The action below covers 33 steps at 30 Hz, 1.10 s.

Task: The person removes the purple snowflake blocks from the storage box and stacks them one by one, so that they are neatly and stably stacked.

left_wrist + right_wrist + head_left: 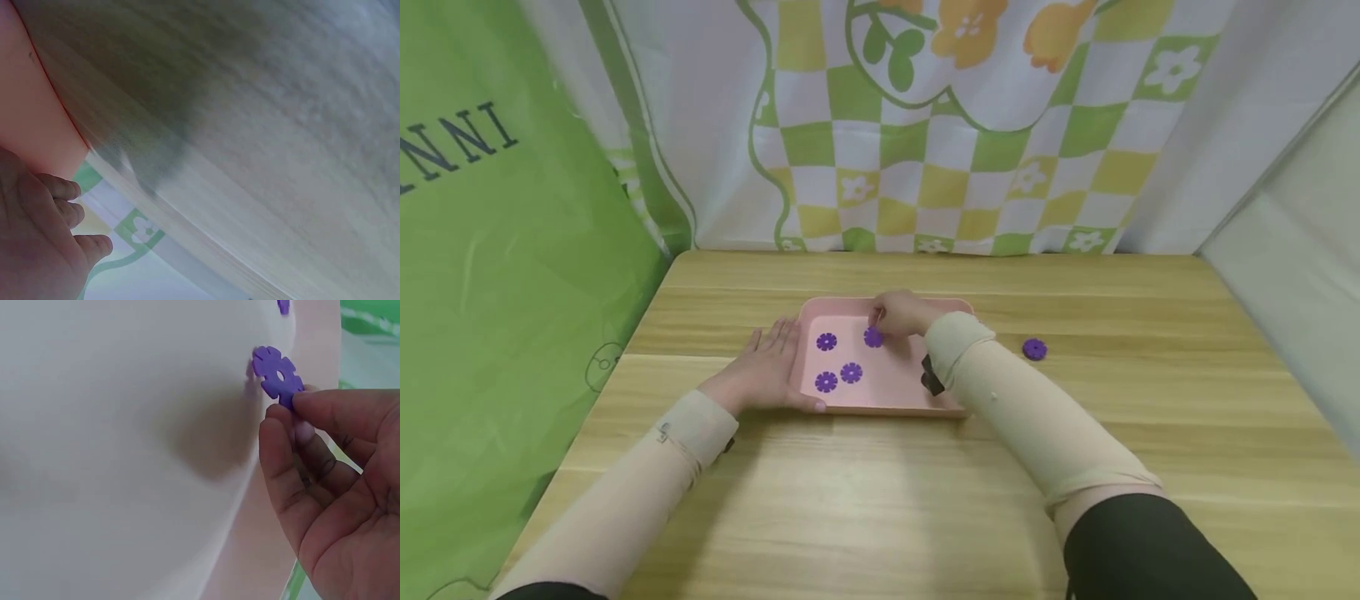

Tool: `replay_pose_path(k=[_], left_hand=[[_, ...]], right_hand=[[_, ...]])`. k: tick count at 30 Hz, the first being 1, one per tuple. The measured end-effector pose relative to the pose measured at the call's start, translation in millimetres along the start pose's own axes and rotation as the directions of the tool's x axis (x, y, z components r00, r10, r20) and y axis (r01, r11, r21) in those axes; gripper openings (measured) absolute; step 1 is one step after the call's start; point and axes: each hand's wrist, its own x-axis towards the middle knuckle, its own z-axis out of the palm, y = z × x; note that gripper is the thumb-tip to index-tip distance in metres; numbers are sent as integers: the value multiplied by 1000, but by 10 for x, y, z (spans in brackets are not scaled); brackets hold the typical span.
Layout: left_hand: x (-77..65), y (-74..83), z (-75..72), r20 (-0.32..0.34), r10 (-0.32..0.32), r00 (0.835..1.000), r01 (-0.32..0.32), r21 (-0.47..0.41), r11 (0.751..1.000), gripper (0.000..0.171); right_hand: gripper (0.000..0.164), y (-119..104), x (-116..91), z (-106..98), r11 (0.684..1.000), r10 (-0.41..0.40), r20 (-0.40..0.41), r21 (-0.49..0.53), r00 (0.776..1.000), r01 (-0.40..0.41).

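Note:
Between thumb and fingertips, my right hand (337, 469) pinches a purple notched plastic disc (278, 372) by its edge. In the head view that hand is over the far part of a shallow pink tray (880, 410). Three more purple discs lie flat on the tray floor: a far-left disc (826, 342), a near-left disc (826, 382) and a disc (851, 372) beside it. My left hand (765, 367) rests with straight fingers along the tray's left side, its thumb at the front left corner. The left wrist view shows this left hand (44, 231) against the pink wall.
Right of the tray, on the wooden table (880, 500), lie purple discs (1034, 349) that look stacked. A checkered, flowered curtain (955, 167) hangs behind the table's far edge. Green fabric (512, 292) hangs at the left. A dark wrist camera (932, 377) sits under the right cuff.

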Motion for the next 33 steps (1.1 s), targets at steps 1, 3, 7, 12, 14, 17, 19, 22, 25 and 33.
replay_pose_path(k=[1, 3, 7, 12, 14, 17, 19, 22, 25, 33], left_hand=[[-1, 5, -2, 0, -2, 1000, 2, -4, 1000, 151], [6, 9, -3, 0, -3, 1000, 3, -4, 1000, 151], [24, -1, -5, -3, 7, 1000, -7, 9, 1000, 151], [22, 4, -26, -10, 21, 1000, -21, 4, 1000, 150], [20, 3, -22, -2, 13, 1000, -13, 5, 1000, 150], [12, -6, -13, 2, 9, 1000, -9, 2, 1000, 150], [6, -13, -5, 2, 4, 1000, -4, 0, 1000, 151], [-5, -22, 6, -4, 2, 1000, -2, -1, 1000, 151], [-13, -23, 14, -5, 0, 1000, 0, 0, 1000, 150], [3, -4, 0, -2, 7, 1000, -7, 7, 1000, 150]], right_hand=[[19, 33, -18, -29, 1000, 3, -6, 2, 1000, -3], [20, 102, -66, -86, 999, 18, -12, 33, 1000, -18], [17, 207, -150, -180, 988, 58, -23, 144, 998, -54], [15, 299, -246, -275, 959, 79, -23, 276, 997, -70], [15, 343, -273, -300, 946, 78, -17, 317, 997, -69], [15, 410, -305, -328, 927, 74, -5, 368, 997, -67], [15, 456, -333, -351, 914, 70, 3, 401, 998, -65], [16, 539, -382, -389, 886, 66, 1, 461, 998, -60], [17, 623, -453, -443, 870, 68, -10, 491, 998, -54], [19, 861, -659, -561, 860, 95, -40, 506, 995, -62]])
